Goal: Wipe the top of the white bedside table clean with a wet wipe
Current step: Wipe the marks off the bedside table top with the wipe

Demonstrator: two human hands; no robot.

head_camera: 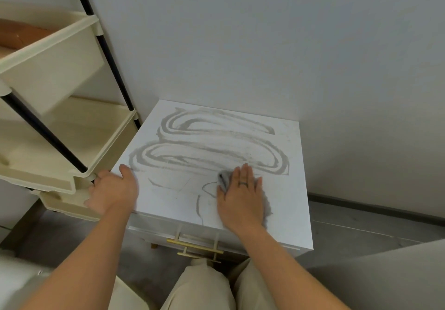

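Note:
The white bedside table [291, 203] stands against the wall, its top streaked with grey looping smears across the far and middle parts. My right hand [242, 196] lies flat on the near middle of the top, pressing down a grey, dirtied wet wipe [223, 179] that sticks out past my fingers on the left and past my palm on the right. My left hand [113, 189] grips the table's left edge, thumb on the top surface and fingers over the side.
A cream plastic shelf rack [72, 141] with black posts stands close to the table's left side. Gold drawer handles [195, 246] jut out at the table's front, above my knees. The wall runs behind, with grey floor to the right.

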